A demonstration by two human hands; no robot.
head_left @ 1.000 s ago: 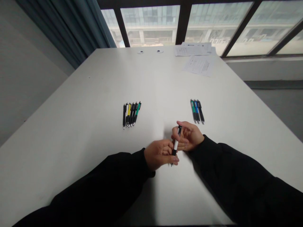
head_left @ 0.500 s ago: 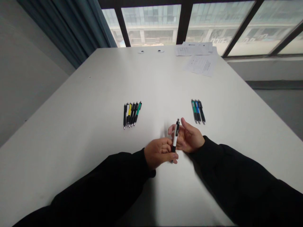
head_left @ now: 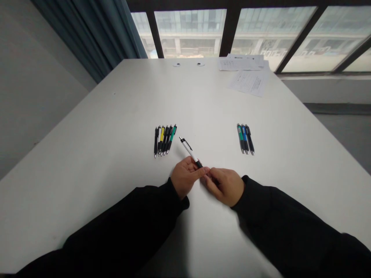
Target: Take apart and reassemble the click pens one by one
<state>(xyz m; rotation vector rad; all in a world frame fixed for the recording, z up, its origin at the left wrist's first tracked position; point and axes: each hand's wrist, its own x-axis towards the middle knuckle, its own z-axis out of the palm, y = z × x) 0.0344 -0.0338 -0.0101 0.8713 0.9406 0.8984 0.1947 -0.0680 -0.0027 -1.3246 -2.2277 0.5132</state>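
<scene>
A white pen with black ends (head_left: 190, 151) is pinched at its lower end between my two hands above the white table (head_left: 116, 127). My left hand (head_left: 185, 179) grips the black grip section with thumb and fingers. My right hand (head_left: 224, 184) is closed on the pen's tip end, fingers curled. The pen points up and to the left, toward a row of several pens (head_left: 164, 139) in black, white, yellow and green. Three pens (head_left: 245, 139), green, blue and black, lie side by side to the right of my hands.
Printed paper sheets (head_left: 247, 73) lie at the table's far right corner. Two small dark round spots (head_left: 188, 64) sit at the far edge. Windows (head_left: 261, 34) and a blue curtain (head_left: 95, 34) stand behind the table.
The pen has tilted from nearly upright to pointing up-left. My right hand moved from beside the pen's upper part down to its tip end. Both hands shifted slightly left.
</scene>
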